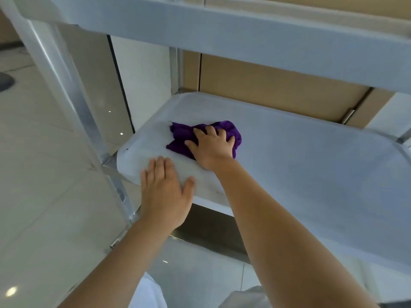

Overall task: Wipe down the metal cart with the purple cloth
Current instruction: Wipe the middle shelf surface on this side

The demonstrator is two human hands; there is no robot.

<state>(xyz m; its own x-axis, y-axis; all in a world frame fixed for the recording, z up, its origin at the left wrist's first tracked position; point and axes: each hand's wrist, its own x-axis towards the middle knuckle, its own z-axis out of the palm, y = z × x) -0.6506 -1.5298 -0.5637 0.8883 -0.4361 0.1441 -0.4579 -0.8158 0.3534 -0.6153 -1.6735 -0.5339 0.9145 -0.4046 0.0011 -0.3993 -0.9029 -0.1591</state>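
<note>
The metal cart's middle shelf (311,165) fills the view, covered in a pale film. A bunched purple cloth (184,135) lies on its left part. My right hand (211,147) presses down on the cloth with spread fingers, covering its right half. My left hand (164,192) rests flat, fingers straight, on the shelf's near left corner, holding nothing.
The cart's upper shelf (222,25) overhangs at the top. A metal upright post (66,90) runs down the left side. Glossy floor tiles (40,174) lie to the left and below. Tan wall panels (278,85) stand behind the cart.
</note>
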